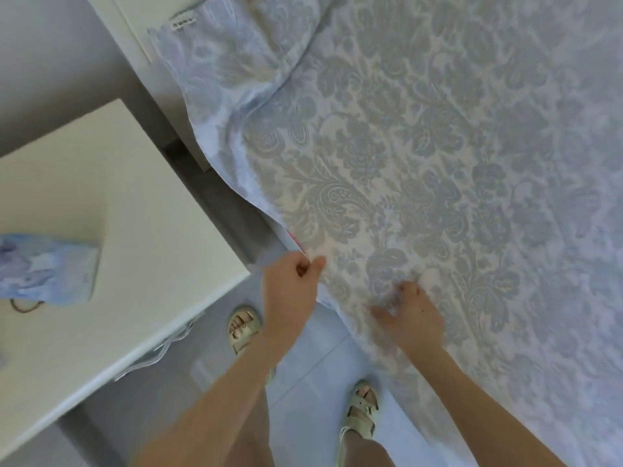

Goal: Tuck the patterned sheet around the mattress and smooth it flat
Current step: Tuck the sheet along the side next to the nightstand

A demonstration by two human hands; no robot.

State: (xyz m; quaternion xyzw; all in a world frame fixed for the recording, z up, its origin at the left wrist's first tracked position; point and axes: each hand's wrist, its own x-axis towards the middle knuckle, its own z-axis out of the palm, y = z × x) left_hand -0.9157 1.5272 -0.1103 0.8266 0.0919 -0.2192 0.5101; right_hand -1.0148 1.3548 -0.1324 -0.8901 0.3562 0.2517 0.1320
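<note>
The patterned sheet (421,156), pale with grey-blue floral damask, covers the mattress across the right and upper part of the view. Its near edge runs diagonally, and a flap of its lighter underside (215,79) hangs over the far left corner. My left hand (291,284) pinches the sheet's edge between thumb and fingers at the mattress side, where a sliver of pink shows beneath. My right hand (409,315) lies on top of the sheet close to the edge, fingers bent and blurred, gripping or pressing the cloth.
A white bedside table (101,230) stands to the left of the bed, with a blue patterned object (47,267) on it. A narrow gap of tiled floor (303,382) separates table and bed, where my sandalled feet stand. A white headboard (124,25) is at the top left.
</note>
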